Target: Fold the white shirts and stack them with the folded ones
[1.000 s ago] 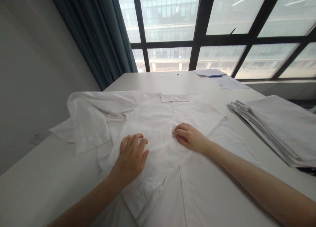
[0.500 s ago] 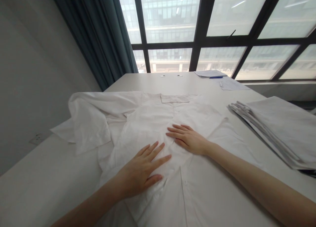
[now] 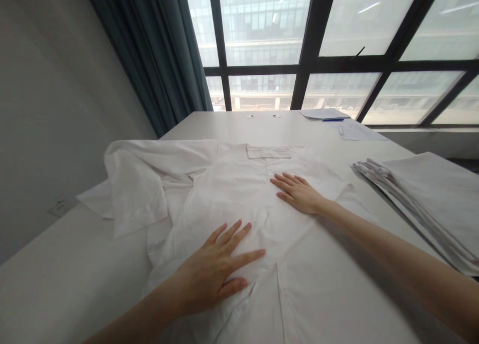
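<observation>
A white shirt lies spread over the white table, its collar toward the far end and one sleeve out to the left. My left hand rests flat on the shirt's middle, fingers spread. Farther up and to the right, my right hand lies on the cloth below the collar, its fingers stretched out. Wrinkles run between the two hands, and a front slit shows lower down. Part of the shirt's right side is hidden under my right forearm.
On the right of the table sits a stack of folded white cloth. Papers and a blue pen lie at the far edge. A dark curtain hangs at the left, beside large windows.
My right hand has slid up and to the right across the shirt, toward the collar. My left hand has shifted only slightly. The view has tilted a little.
</observation>
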`<state>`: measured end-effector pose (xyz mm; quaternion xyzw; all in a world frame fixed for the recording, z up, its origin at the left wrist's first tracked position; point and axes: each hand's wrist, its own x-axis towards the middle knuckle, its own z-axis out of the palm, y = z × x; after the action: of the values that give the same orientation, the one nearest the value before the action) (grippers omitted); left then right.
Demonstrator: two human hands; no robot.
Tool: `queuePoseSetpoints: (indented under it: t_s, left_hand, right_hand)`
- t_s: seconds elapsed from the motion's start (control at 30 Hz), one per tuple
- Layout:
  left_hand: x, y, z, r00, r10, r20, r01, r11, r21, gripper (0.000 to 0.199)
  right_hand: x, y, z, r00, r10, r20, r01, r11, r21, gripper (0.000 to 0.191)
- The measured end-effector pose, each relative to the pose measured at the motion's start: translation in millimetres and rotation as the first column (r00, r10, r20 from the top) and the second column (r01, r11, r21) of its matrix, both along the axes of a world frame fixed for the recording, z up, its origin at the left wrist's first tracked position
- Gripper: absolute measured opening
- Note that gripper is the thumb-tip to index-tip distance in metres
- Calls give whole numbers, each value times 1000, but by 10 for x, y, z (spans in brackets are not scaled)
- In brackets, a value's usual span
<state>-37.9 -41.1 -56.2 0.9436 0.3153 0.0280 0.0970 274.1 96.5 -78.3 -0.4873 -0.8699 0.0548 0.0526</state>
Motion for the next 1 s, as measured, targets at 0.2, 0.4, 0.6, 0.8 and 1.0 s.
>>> queuePoseSetpoints:
  t_s: [0.2,0.4,0.6,0.8,1.0]
  left_hand:
    - [-4,-11,8,1000,-3,-9,3,1000,-5,58]
    - [-14,-14,5,1000,-1,13,1,1000,-18,60]
    - [-2,-9,24,1000,2,21,-1,999,-51,62]
    - [-13,-9,0,999,4,34,-2,999,-50,58]
    - [3,-7,31,1000,6,21,-4,997,-74,59]
  right_hand:
    - [236,387,-49,980,-188,61,188,982,16,63]
    - [540,701,-86,941,-333,60,332,943,39,64]
    - [799,917,-114,900,-434,41,429,899,83,63]
    - [881,1016,-101,866,-500,24,494,861,122,62]
    - [804,947,-90,904,-428,4,416,881,224,53]
